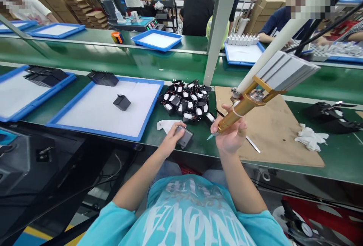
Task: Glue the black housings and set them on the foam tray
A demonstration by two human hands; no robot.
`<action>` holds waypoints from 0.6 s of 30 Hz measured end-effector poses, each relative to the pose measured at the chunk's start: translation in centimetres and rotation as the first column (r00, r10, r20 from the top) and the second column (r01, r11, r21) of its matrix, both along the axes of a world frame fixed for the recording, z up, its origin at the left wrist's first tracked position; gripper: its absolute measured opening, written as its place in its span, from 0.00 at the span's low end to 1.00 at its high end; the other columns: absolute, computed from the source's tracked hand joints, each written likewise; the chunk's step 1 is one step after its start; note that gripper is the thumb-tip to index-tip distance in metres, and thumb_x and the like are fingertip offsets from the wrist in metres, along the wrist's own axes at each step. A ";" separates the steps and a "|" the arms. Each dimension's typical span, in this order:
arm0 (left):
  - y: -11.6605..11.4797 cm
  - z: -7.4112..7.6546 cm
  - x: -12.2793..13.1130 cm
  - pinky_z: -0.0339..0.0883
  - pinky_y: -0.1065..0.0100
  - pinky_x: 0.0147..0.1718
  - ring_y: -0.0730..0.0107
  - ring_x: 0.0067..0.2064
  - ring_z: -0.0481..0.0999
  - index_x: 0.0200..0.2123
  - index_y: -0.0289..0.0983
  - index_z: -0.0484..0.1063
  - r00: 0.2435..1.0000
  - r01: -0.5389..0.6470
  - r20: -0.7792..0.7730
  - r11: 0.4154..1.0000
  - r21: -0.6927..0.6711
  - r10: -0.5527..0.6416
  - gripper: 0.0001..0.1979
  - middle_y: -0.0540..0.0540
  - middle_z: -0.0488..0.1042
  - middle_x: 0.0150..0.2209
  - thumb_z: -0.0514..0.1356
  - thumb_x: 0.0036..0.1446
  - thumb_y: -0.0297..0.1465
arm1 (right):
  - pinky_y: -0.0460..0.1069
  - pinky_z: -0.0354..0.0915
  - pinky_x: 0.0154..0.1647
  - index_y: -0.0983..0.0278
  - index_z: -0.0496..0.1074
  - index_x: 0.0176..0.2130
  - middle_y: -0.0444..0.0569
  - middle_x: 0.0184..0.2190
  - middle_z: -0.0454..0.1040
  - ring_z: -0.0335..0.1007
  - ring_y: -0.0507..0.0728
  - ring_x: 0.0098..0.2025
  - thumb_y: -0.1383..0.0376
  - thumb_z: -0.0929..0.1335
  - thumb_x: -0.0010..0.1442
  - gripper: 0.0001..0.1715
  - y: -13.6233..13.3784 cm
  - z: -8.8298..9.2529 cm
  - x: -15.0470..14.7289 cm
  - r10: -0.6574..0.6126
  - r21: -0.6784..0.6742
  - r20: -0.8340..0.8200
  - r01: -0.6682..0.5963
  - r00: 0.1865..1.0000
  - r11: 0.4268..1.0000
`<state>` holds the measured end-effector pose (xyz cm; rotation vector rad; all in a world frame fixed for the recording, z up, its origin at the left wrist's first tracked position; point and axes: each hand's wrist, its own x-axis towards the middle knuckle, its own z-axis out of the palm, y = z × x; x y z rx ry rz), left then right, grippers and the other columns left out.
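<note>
My left hand is closed on a dark grey plastic housing, held just above the bench's front edge. In my right hand is a gold-coloured glue dispensing gun, slanting up to the right. Its pale teal nozzle points down to the left, apart from the housing. Beside my left hand lies a white cloth. Behind both hands is a pile of black housings with white parts and wires.
A blue-rimmed tray to the left holds a black housing and a row of others. Right lie a cardboard sheet, a metal strip and crumpled white gloves. A grey post rises behind the pile. Co-workers sit across.
</note>
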<state>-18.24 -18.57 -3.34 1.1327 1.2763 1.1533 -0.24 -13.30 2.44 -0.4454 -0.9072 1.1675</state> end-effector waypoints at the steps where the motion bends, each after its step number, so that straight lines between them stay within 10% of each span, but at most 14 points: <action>1: -0.2 0.0 -0.3 0.66 0.69 0.24 0.69 0.29 0.71 0.47 0.41 0.65 0.972 -0.040 0.228 0.997 -0.068 0.054 0.19 0.48 0.71 0.34 0.58 0.58 0.45 | 0.47 0.60 0.11 0.55 0.64 0.45 0.46 0.46 0.71 0.66 0.47 0.17 0.45 0.63 0.57 0.22 0.0 0.0 0.1 0.002 -0.003 -0.004 -0.002 1.000 1.000; 6: -1.0 0.4 -2.8 0.65 0.71 0.23 0.68 0.31 0.73 0.49 0.40 0.66 0.765 -0.083 0.625 0.986 -0.145 0.157 0.23 0.46 0.72 0.36 0.63 0.52 0.43 | 0.47 0.60 0.11 0.55 0.67 0.43 0.45 0.46 0.73 0.66 0.48 0.17 0.45 0.65 0.55 0.22 0.2 0.0 0.2 0.012 -0.032 -0.027 -0.013 1.000 0.999; 8: -0.7 0.5 -4.9 0.67 0.69 0.26 0.68 0.33 0.73 0.53 0.41 0.65 0.863 -0.184 0.467 0.981 -0.063 0.192 0.25 0.46 0.72 0.38 0.62 0.53 0.42 | 0.48 0.59 0.11 0.56 0.68 0.42 0.45 0.47 0.73 0.67 0.49 0.17 0.45 0.65 0.55 0.22 0.3 0.0 0.3 0.021 -0.037 -0.035 -0.022 0.999 0.999; 11: 0.7 0.6 -9.8 0.69 0.62 0.40 0.62 0.42 0.73 0.59 0.41 0.61 0.910 -0.331 -0.190 0.921 0.204 0.369 0.27 0.44 0.71 0.43 0.60 0.57 0.40 | 0.48 0.60 0.11 0.57 0.69 0.42 0.46 0.46 0.73 0.67 0.49 0.17 0.47 0.67 0.53 0.23 0.5 0.0 0.4 0.016 -0.049 -0.041 -0.018 0.999 0.999; 15: 3.3 1.3 -16.8 0.60 0.50 0.54 0.48 0.54 0.66 0.59 0.36 0.64 0.258 -0.223 -0.874 0.906 0.361 0.412 0.23 0.35 0.70 0.47 0.55 0.61 0.36 | 0.48 0.59 0.11 0.58 0.71 0.41 0.46 0.44 0.74 0.65 0.49 0.16 0.46 0.68 0.50 0.24 0.8 0.1 0.5 -0.007 -0.085 -0.034 0.004 0.999 0.996; 18: 4.5 1.7 -20.0 0.55 0.45 0.55 0.42 0.57 0.62 0.54 0.39 0.69 0.036 -0.201 -0.938 0.922 0.331 0.345 0.19 0.33 0.68 0.49 0.56 0.60 0.35 | 0.49 0.59 0.12 0.56 0.71 0.43 0.45 0.44 0.75 0.65 0.50 0.16 0.47 0.67 0.50 0.24 0.8 0.1 0.5 -0.031 -0.104 -0.027 0.028 0.999 0.994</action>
